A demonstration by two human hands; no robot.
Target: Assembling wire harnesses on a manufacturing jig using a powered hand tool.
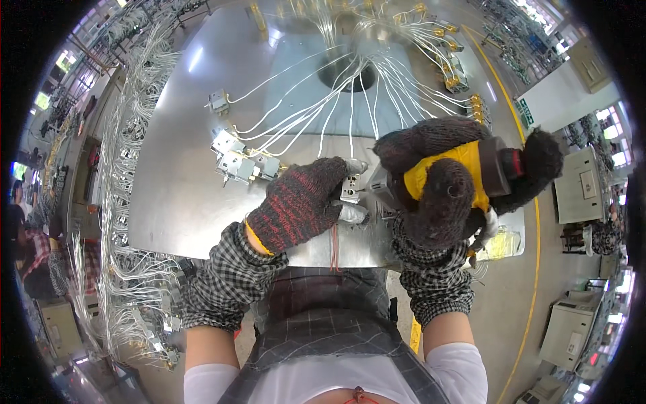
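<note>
My left hand (303, 202), in a dark knitted glove with red flecks and pale fingertips, pinches a small silvery metal part (350, 189) from both sides. The part rests at or just above the metal tabletop; which one I cannot tell. My right hand (445, 205), in a dark brown glove, is wrapped round a yellow-and-black hand-held power tool (463, 156). Its dark front end points left, close beside the metal part; whether they touch is hidden. Thin red wires (334, 248) hang below my left fingers at the table's near edge.
White cables (316, 111) fan out from a round opening (350, 75) in the metal table (175, 195). Small metal-cased thermostats or switches (237, 161) sit on their left ends, brass-coloured parts (476, 108) on the right. Cable bundles (128, 155) hang along the left side.
</note>
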